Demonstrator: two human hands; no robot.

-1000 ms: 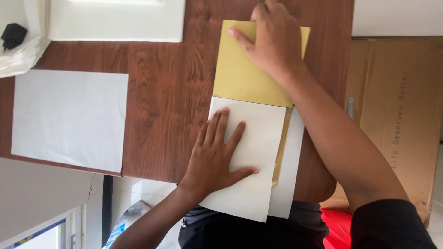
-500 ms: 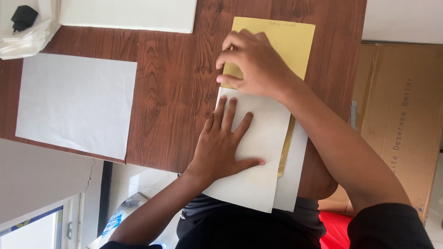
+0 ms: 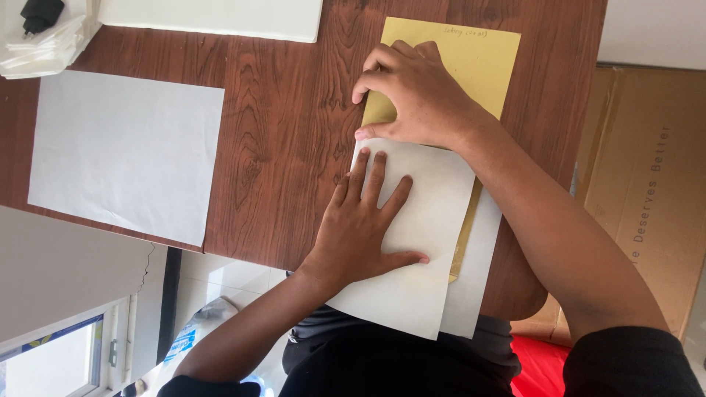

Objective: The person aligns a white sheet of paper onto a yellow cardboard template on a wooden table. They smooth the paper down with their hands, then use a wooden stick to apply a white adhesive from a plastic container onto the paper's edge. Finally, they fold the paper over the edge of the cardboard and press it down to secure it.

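A yellow sheet (image 3: 478, 62) lies on the dark wooden table (image 3: 287, 147). A white sheet (image 3: 430, 213) overlaps its near end and hangs over the table's edge, with another white sheet (image 3: 478, 279) under it. My left hand (image 3: 364, 224) lies flat on the white sheet, fingers spread, pressing it down. My right hand (image 3: 415, 95) rests on the yellow sheet just beyond the white sheet's far edge. Its fingers curl over the yellow sheet's left edge and its thumb sits at the white sheet's far corner.
A separate white sheet (image 3: 125, 151) lies at the table's left. A white board (image 3: 213, 18) sits along the far edge, and a plastic bag with a black plug (image 3: 40, 33) at the far left corner. A cardboard box (image 3: 647, 191) stands to the right.
My right hand has slid from the yellow sheet's far end back toward me, stopping at the white sheet's far edge. My left hand has stayed flat on the white sheet.
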